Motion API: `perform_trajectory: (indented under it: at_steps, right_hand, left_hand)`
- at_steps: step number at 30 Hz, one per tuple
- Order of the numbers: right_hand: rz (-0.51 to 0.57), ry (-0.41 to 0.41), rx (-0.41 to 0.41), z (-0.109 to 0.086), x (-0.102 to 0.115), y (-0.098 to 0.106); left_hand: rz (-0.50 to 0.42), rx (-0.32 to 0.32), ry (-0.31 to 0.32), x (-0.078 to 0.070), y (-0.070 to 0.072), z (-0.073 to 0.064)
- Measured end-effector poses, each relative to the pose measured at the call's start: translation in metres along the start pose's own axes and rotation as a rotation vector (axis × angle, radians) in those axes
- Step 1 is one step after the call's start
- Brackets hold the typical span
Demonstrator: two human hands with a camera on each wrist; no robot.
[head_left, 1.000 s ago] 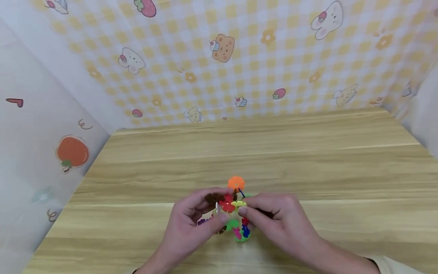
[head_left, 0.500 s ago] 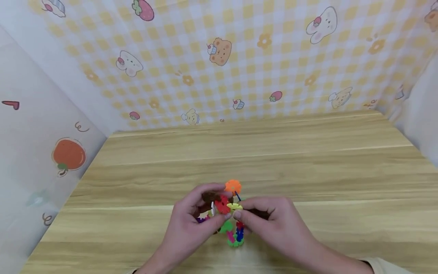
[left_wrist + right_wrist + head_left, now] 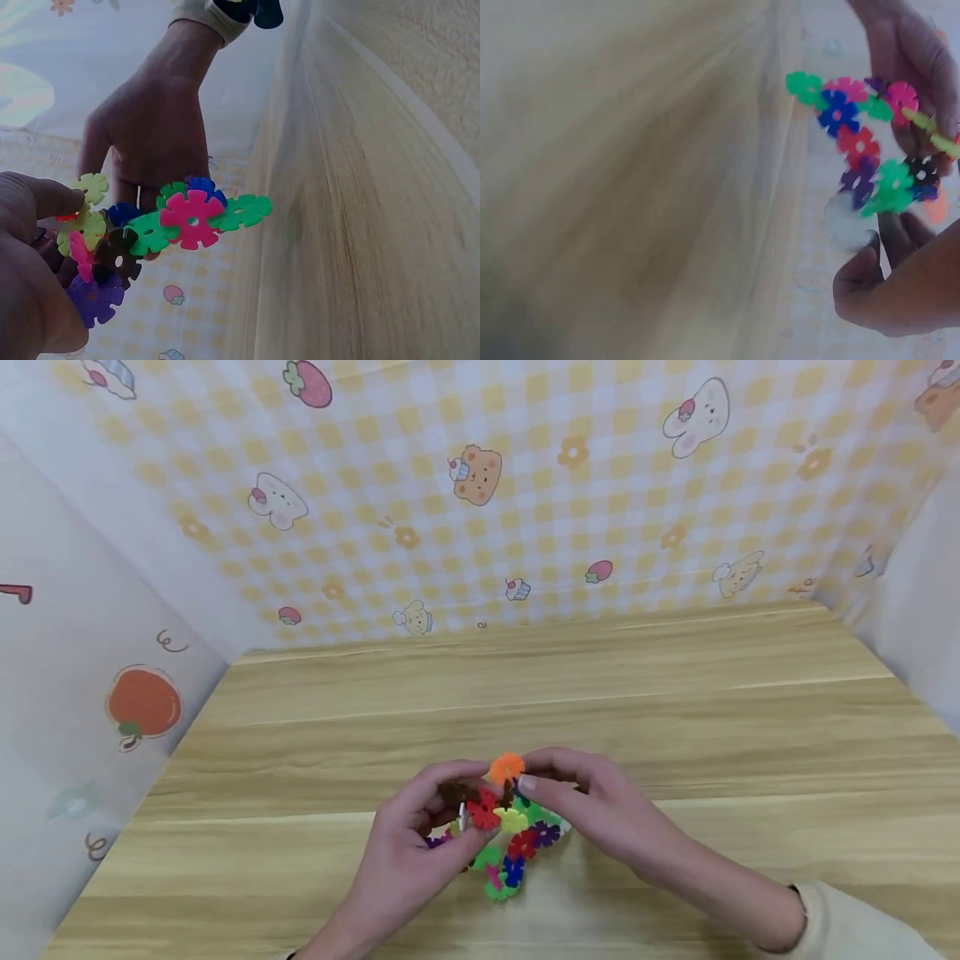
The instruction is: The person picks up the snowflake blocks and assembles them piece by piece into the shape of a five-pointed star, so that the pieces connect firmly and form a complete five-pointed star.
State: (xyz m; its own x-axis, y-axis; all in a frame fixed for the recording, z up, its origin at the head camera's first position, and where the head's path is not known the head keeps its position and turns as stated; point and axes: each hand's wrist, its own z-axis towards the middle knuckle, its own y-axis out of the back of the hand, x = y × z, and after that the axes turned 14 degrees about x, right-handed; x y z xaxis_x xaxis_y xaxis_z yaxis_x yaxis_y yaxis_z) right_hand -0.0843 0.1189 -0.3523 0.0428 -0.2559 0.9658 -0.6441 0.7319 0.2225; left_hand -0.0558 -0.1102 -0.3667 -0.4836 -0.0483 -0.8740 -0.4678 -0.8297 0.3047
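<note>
A chain of interlocking plastic snowflake discs [image 3: 522, 844], in several colours, hangs between the two hands. My left hand [image 3: 416, 831] grips its left part, thumb in front by the red disc [image 3: 483, 808] and fingers behind near a brown one. Beside the red disc a yellow disc [image 3: 512, 821] lies uncovered. My right hand [image 3: 600, 802] curls at the upper right, thumb and index finger at the edge of the orange disc [image 3: 507, 768]. In the left wrist view a pink disc [image 3: 193, 219] faces the camera. A pale disc [image 3: 850, 221] near the right thumb looks blurred in the right wrist view.
Under the hands spreads a wood-grain table [image 3: 360, 702]. A yellow checked backdrop [image 3: 420, 485] with cartoon prints rises behind it, and a white printed side panel [image 3: 67, 635] stands on the left. A pale sleeve [image 3: 855, 918] covers the right forearm.
My right hand has left the yellow disc and moved up to the orange one, uncovering green, purple and red discs. The left hand keeps its grip. The head view has shifted slightly.
</note>
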Motion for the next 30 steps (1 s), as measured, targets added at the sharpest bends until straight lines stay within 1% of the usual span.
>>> perform_trajectory:
  at_steps: [2,4,6,9,13,17,23,24,26,30]
  right_hand:
    - [-0.004,0.002,0.045,0.004,-0.001,0.001]
    - [-0.003,0.014,0.066,0.007,-0.002,0.001]
    - [0.03,0.031,0.088,0.009,-0.002,0.0]
    - [0.093,0.022,0.11,0.01,-0.002,-0.002]
    - [0.152,0.0,0.085,0.007,-0.001,-0.003]
    - [0.214,0.032,0.049,0.003,-0.002,-0.004]
    - [0.283,0.142,0.01,-0.001,-0.007,-0.006]
    - [0.286,0.165,0.008,-0.002,-0.009,-0.006]
    - [0.301,0.202,0.017,-0.003,-0.012,-0.005]
    - [0.316,0.253,0.037,-0.004,-0.02,-0.003]
  left_hand:
    - [0.0,0.004,-0.003,0.0,0.001,0.0]
    - [-0.002,0.008,-0.003,0.0,0.001,-0.001]
    - [-0.005,0.012,0.004,0.0,0.001,-0.002]
    - [-0.004,0.015,0.013,-0.001,0.001,-0.002]
    - [0.01,0.001,0.008,-0.002,0.002,-0.003]
    - [0.021,-0.023,0.025,-0.002,0.003,-0.004]
    - [0.013,-0.054,0.121,-0.004,0.005,-0.004]
    - [0.014,-0.057,0.124,-0.004,0.005,-0.005]
    - [0.02,-0.059,0.107,-0.003,0.006,-0.005]
    - [0.04,-0.061,0.086,-0.001,0.007,-0.005]
